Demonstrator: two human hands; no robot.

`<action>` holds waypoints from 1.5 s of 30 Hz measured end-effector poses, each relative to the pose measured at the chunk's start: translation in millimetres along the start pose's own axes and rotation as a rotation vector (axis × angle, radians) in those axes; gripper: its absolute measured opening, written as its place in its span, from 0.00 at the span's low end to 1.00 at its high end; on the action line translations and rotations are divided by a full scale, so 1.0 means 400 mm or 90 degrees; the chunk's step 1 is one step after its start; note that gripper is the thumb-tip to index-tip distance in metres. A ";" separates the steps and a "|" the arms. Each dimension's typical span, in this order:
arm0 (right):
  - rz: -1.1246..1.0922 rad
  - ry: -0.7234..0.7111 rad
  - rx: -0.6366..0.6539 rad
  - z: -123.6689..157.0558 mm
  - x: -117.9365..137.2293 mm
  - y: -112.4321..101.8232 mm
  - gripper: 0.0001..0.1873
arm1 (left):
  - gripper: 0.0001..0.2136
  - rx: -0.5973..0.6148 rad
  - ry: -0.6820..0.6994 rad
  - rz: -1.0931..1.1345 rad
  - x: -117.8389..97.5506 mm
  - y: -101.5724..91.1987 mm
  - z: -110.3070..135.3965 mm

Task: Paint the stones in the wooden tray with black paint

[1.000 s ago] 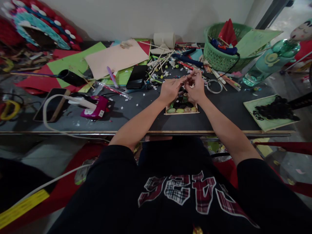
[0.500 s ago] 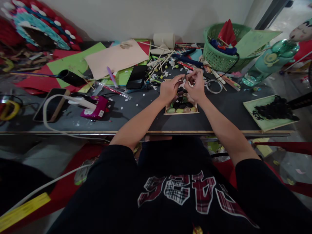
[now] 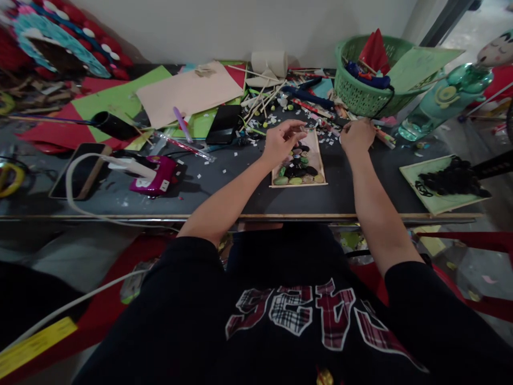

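"Starting with the largest item, what carries the work?"

"A dark tabletop (image 3: 224, 187). From where I stand, a green basket (image 3: 352, 91) occupies its far right portion; a pale pink sheet (image 3: 192, 93) lies toward the far edge, left of centre."

"Position of the framed panel (image 3: 298, 185)?"

"Flat, slightly right of the tabletop's middle, one side parallel to the near edge."

"State of each grip?"

"Left hand (image 3: 281, 141): over the panel's far left corner, thumb and forefinger close together; whether they clamp anything, I cannot tell. Right hand (image 3: 358, 138): apart from the panel, right of its far right corner, beside coloured sticks (image 3: 385, 139); fingertips hidden, grip undetermined."

"Smallest parts?"

"Stones (image 3: 297, 172), black and green, bedded in the panel, a row along its near edge."
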State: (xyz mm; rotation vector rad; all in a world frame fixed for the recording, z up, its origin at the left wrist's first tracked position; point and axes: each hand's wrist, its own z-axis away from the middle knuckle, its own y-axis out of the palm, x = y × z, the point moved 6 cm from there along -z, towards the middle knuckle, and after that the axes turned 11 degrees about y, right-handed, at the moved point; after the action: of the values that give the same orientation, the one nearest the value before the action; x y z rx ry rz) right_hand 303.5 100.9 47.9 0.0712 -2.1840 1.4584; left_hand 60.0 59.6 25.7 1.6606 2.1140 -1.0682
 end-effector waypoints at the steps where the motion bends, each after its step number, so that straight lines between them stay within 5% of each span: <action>1: -0.014 -0.003 -0.009 0.003 0.002 -0.003 0.15 | 0.30 -0.011 -0.002 -0.011 0.001 -0.003 0.001; 4: -0.151 -0.117 0.021 0.030 0.055 -0.005 0.21 | 0.28 -0.067 -0.020 -0.053 0.020 -0.018 0.005; 7: -0.311 -0.275 0.139 0.086 0.140 0.010 0.23 | 0.26 -0.103 -0.059 -0.060 0.056 -0.027 0.009; 10: -0.388 -0.340 0.236 0.137 0.197 0.036 0.25 | 0.21 -0.095 -0.082 -0.053 0.078 -0.029 0.011; 20: -0.366 -0.279 0.275 0.114 0.181 0.106 0.24 | 0.09 0.037 -0.119 -0.055 0.032 -0.010 0.003; 30: -0.100 -0.221 0.299 0.106 0.156 0.148 0.15 | 0.11 -0.028 -0.116 -0.216 0.060 -0.050 0.000; 45: -0.089 -0.166 0.223 0.129 0.163 0.133 0.16 | 0.13 0.002 -0.125 -0.263 0.058 -0.038 0.008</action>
State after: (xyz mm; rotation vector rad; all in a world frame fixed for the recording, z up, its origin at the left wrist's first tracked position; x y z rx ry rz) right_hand 210.4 93.3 16.2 0.5520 -2.0408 1.8158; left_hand 37.7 73.2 15.5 1.0863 2.3736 -1.2855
